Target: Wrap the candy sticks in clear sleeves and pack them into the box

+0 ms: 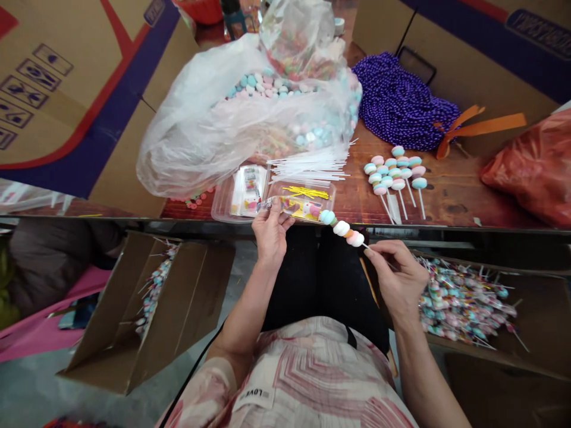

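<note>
Two hands at work: left hand fingers pinched on a clear printed cellophane sleeve, right hand fingers closed on the thin white stick of a pastel marshmallow-candy skewer, held at 12 o'clock above the lap, just off the wooden surface. Likely light and soft, easily squashed; best gripped by the stiff stick. About eleven finished pastel lollipops at 1 o'clock, one bundle of spare white sticks.
</note>
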